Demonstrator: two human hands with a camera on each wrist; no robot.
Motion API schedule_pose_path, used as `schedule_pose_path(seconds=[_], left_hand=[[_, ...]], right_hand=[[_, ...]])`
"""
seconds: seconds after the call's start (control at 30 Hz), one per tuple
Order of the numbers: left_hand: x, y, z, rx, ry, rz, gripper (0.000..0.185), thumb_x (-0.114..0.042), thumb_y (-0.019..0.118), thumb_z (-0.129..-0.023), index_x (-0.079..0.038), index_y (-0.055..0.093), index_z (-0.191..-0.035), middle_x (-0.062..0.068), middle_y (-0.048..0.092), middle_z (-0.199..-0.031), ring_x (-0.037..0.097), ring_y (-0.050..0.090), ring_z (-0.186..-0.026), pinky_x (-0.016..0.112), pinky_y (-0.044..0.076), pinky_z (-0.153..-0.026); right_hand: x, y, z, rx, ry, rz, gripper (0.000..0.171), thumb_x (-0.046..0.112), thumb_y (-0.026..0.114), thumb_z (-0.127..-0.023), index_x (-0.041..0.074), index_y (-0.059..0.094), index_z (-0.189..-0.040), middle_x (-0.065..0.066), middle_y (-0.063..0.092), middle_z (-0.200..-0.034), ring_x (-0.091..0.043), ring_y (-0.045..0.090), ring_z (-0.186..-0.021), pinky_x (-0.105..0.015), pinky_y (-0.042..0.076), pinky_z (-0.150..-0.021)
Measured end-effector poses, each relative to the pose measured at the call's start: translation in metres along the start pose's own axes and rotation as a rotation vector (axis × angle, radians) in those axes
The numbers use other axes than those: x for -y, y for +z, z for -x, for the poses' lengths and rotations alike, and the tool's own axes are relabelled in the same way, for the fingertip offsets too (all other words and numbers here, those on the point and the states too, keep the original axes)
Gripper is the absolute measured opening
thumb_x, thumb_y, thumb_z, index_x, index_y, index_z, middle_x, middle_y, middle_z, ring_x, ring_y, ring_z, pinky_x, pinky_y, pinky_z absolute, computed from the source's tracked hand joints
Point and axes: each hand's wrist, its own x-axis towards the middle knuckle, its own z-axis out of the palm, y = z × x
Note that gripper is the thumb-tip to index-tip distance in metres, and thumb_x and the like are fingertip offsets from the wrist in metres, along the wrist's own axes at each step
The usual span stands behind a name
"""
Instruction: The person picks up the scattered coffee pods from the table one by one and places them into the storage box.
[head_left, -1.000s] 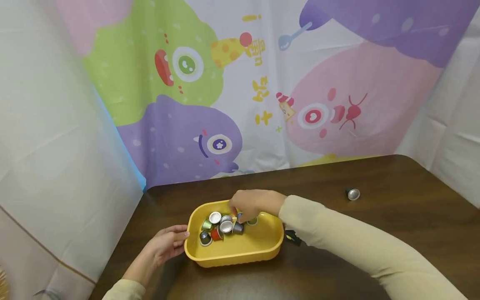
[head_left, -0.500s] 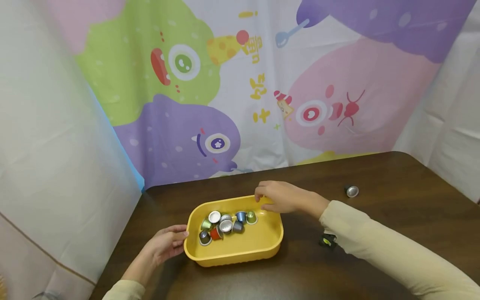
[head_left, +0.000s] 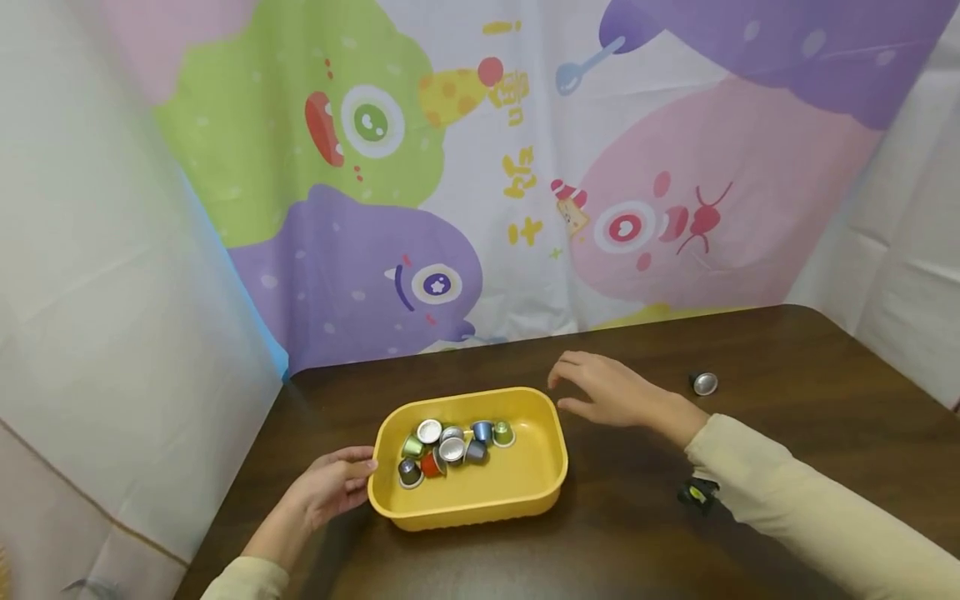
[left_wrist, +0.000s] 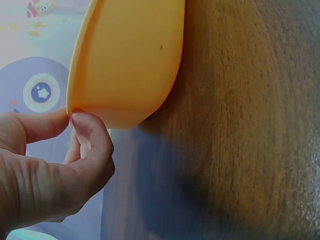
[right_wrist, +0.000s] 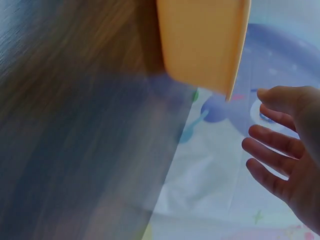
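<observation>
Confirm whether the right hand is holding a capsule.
No: the right hand hovers open and empty beside the yellow tray.

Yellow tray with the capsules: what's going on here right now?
A person sits at a dark wooden table. Their left hand pinches the rim of a yellow tray at its left end. A cluster of coffee capsules lies in the tray's far half. The right hand is open and empty, hovering over the table just right of the tray. One lone capsule lies on the table farther right, beyond that hand.
</observation>
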Motion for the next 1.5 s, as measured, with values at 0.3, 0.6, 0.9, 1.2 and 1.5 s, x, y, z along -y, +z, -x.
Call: schedule_pose_path(seconds=[0.3,0.6,0.9,1.2,1.5], left_hand=[[0.001,0.004,-0.001,0.008,-0.002,0.020,0.045,-0.005,0.051,-0.095,0.011,0.035,-0.134,-0.004,0.065,-0.083,0.007,0.062,-0.075,0.024,0.053,-0.071],[0.005,0.004,-0.002,-0.001,0.000,0.030,0.043,-0.005,0.053,-0.095,0.009,0.038,-0.133,-0.003,0.066,-0.084,0.008,0.062,-0.077,0.025,0.053,-0.073],[0.003,0.003,-0.002,-0.010,0.007,0.035,0.043,-0.005,0.053,-0.095,0.009,0.038,-0.133,-0.002,0.065,-0.085,0.008,0.062,-0.078,0.026,0.054,-0.073],[0.000,0.001,-0.002,-0.017,0.008,0.044,0.043,-0.005,0.054,-0.095,0.009,0.039,-0.133,-0.002,0.066,-0.085,0.008,0.063,-0.078,0.026,0.053,-0.073],[0.000,0.000,0.000,-0.044,-0.004,0.034,0.043,-0.004,0.053,-0.095,0.009,0.039,-0.133,-0.001,0.066,-0.085,0.009,0.063,-0.078,0.026,0.054,-0.072]], right_hand=[[-0.032,-0.005,0.033,-0.057,0.146,0.070,0.025,0.021,0.075,-0.082,0.012,0.064,-0.102,-0.003,0.064,-0.102,-0.021,0.062,-0.097,-0.040,0.052,-0.083],[-0.055,-0.011,0.058,-0.060,0.199,0.099,0.024,0.018,0.075,-0.082,0.009,0.064,-0.102,-0.006,0.065,-0.102,-0.025,0.064,-0.094,-0.043,0.053,-0.080],[-0.077,-0.007,0.079,-0.093,0.213,0.219,0.025,0.017,0.077,-0.080,0.007,0.065,-0.099,-0.009,0.065,-0.096,-0.025,0.062,-0.087,-0.044,0.051,-0.075],[-0.094,-0.007,0.096,-0.067,0.264,0.311,0.028,0.021,0.076,-0.080,0.008,0.065,-0.102,-0.010,0.067,-0.097,-0.030,0.062,-0.086,-0.047,0.050,-0.071],[-0.110,-0.004,0.112,-0.059,0.298,0.313,0.036,0.024,0.081,-0.074,0.008,0.064,-0.102,-0.011,0.063,-0.094,-0.026,0.060,-0.076,-0.043,0.050,-0.063]])
